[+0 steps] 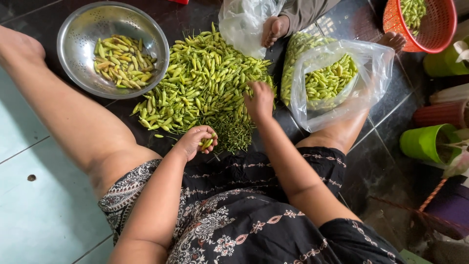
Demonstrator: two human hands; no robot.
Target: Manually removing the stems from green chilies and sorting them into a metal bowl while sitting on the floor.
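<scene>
My two hands among one big heap of green chillies (205, 83) on the dark floor (351, 161).

The heap lies between my legs, just in front of my lap; my left hand (198, 141) is curled around a few small chillies (208, 143), held above the heap's near edge beside a tangle of thin stems (234, 134); my right hand (260, 100) rests palm down on the heap, fingers bent into the pods, though I cannot tell whether it grips any; one steel colander (73, 29) with a small portion of chillies sits to the left of the heap; one clear plastic bag (376, 63) of chillies lies to the right; one orange basket (439, 29) stands beyond it; another person's two bare feet (272, 30) touch the far side.
</scene>
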